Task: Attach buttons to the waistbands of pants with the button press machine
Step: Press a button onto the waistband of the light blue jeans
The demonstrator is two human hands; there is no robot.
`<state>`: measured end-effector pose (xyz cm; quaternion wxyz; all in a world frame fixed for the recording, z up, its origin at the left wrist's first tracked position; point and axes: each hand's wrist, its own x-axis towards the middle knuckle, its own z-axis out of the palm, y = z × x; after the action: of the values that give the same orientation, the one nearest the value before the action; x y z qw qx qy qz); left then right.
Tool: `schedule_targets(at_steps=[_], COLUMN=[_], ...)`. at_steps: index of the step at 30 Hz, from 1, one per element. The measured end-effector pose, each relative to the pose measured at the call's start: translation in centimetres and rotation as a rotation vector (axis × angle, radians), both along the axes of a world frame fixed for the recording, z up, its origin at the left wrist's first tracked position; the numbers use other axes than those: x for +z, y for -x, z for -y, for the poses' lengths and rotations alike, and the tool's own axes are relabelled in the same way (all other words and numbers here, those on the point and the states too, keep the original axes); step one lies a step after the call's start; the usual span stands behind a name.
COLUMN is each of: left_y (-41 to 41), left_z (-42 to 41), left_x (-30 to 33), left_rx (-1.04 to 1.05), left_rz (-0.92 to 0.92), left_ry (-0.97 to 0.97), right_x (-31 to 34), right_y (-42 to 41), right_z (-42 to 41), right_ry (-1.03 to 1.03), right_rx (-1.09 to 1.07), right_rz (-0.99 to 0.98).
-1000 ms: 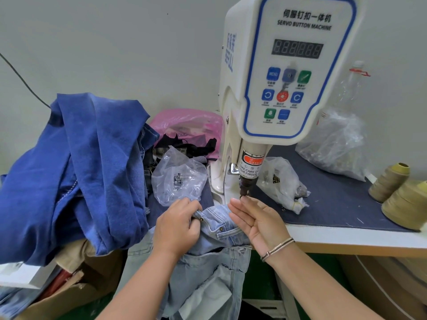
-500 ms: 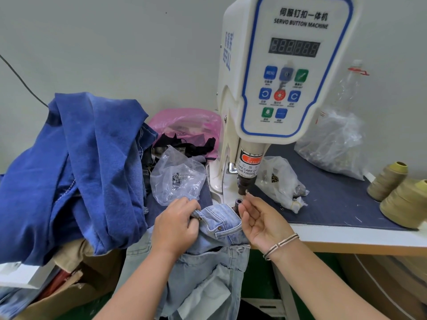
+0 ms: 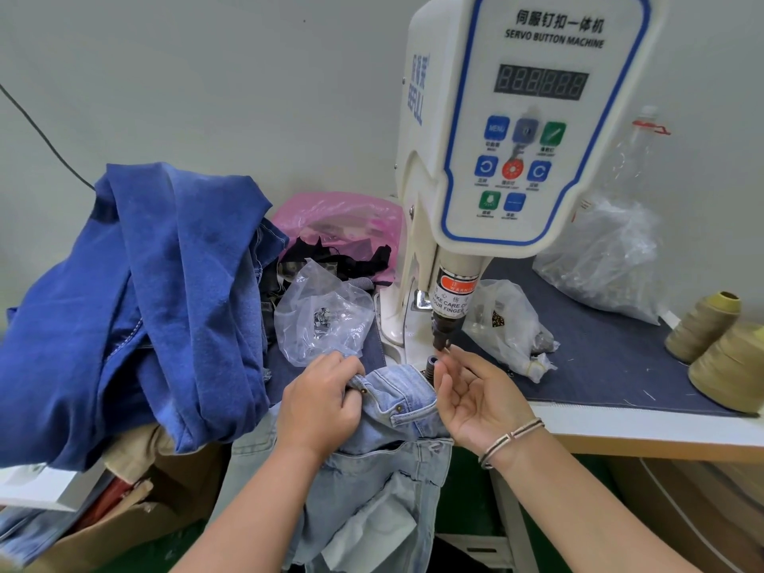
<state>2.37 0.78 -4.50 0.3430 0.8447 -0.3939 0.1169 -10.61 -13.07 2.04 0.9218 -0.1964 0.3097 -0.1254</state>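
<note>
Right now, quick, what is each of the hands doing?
Left hand: closed, gripping the waistband of the light jeans.
Right hand: open, palm up, holding nothing I can see.

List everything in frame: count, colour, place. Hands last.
button press machine: 1, white with blue trim, centre-right on the table
light jeans: 1, pale blue, waistband at the machine's lower die, rest hanging off the table edge
dark denim pile: 1 heap, deep blue, left
pink bag: 1, behind the machine, left
clear bags: 3, one left of the press holding small metal parts, one right of it, one far right by the wall
thread cones: 2, olive-tan, far right
table: 1, white edge, dark denim cover
left hand: gripping the waistband
right hand: palm up, fingertips at the die, bracelet on wrist
</note>
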Motion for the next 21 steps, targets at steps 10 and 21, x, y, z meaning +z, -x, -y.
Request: schedule_targets(at_steps=[10,21], left_y=[-0.1,0.1], left_z=[0.0,0.0], left_x=[-0.1,0.0], left_rx=[-0.002,0.002], left_rz=[0.009,0.001], left_ry=[-0.004,-0.005], right_x=[0.7,1.8], right_y=[-0.2,-0.1], right_z=[-0.3,-0.9], right_ry=[-0.01,-0.036], right_rx=[-0.025,-0.038], right_rz=[-0.045,0.058])
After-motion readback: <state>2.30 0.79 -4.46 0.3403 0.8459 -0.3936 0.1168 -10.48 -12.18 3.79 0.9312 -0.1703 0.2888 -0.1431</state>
